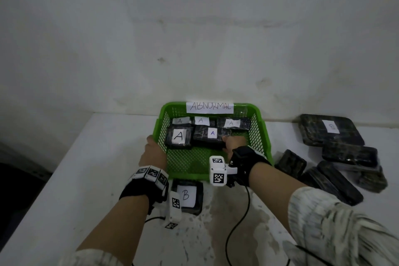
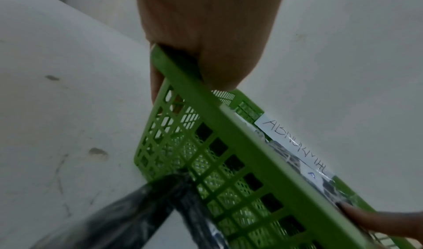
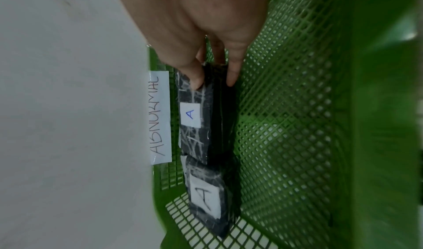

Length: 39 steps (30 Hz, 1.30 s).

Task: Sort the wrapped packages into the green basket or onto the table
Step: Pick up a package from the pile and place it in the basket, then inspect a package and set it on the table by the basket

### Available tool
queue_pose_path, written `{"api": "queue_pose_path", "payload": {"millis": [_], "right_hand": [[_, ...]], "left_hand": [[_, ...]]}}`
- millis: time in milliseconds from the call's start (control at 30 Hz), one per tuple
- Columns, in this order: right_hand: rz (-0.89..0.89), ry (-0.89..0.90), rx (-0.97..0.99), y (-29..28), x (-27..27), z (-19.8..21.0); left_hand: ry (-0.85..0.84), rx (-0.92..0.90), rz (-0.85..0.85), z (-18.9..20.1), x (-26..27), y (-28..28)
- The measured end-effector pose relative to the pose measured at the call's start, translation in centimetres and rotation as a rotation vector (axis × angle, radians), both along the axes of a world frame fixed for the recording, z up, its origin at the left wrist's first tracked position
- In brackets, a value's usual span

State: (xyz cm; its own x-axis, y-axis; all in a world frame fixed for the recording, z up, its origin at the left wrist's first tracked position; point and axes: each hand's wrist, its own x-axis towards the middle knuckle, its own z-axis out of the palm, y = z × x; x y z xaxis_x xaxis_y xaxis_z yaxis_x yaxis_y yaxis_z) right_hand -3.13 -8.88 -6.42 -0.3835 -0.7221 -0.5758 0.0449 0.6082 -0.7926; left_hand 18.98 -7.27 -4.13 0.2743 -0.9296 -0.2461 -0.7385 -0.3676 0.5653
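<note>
Left hand (image 1: 153, 153) grips the left rim of the green basket (image 1: 262, 136) — thumb over the rim, fingers curled against the outside of the mesh wall. Right hand (image 1: 234, 143) reaches inside the basket and pinches the right end of a black wrapped package (image 1: 205, 138) marked with a small blue "A": thumb on its top face, fingers down its near side.

The table (image 1: 86, 168) carries the basket at its far edge, against the wall. A paper label (image 1: 209, 107) reading "ABNORMAL" is fixed to the basket's far rim.

Inside the basket, the held package lies in the near row, just beside a package with a large black "A" (image 1: 178, 137) on its left. Three more "A" packages (image 1: 231, 123) lie in a row along the far wall.

A pile of unsorted packages (image 1: 336, 153) lies near the table's right edge. One package marked "B" (image 1: 187, 195) lies on the table just outside the basket's near wall — beside the left wrist.
</note>
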Motion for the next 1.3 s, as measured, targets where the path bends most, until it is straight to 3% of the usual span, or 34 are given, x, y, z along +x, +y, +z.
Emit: {"api": "queue_pose_path", "payload": {"millis": [167, 400, 500, 533, 667, 733, 867, 1033, 1167, 1300], "right_hand": [[-0.026, 0.118, 0.038, -1.0, -0.2, -0.7], [0.057, 0.154, -0.005, -0.9, -1.1, -1.0], [0.044, 0.179, -0.085, -1.9, -3.1, -4.1], [0.063, 0.205, -0.108, -1.5, -3.3, -3.3], [0.114, 0.268, -0.196, 2.6, -3.7, 4.5], [0.079, 0.187, -0.314, 3.8, -5.2, 6.0], [-0.027, 0.126, -0.412, 5.9, -9.9, 6.9], [-0.115, 0.215, -0.345, 7.8, -17.3, 6.4], [-0.086, 0.352, -0.25, 7.9, -23.0, 4.8], [0.176, 0.708, 0.032, 8.3, -26.4, 5.1]], "left_hand": [[-0.12, -0.003, 0.001, -0.2, -0.5, 0.2], [-0.108, -0.01, 0.032, -0.4, -0.6, -0.3], [-0.323, -0.214, 0.192, -1.9, -0.9, -2.0], [-0.314, -0.2, 0.203, -1.9, -1.1, -2.7], [-0.297, -0.088, 0.008, 1.9, -5.7, 0.4], [-0.217, -0.077, -0.133, 2.5, -8.8, 1.5], [-0.1, -0.047, -0.235, 2.8, -15.7, 2.4], [-0.04, -0.053, -0.372, 2.6, -24.0, 4.1], [-0.061, -0.057, -0.413, 1.8, -28.5, 4.5], [-0.111, -0.047, -0.331, 0.4, -30.4, 4.0]]}}
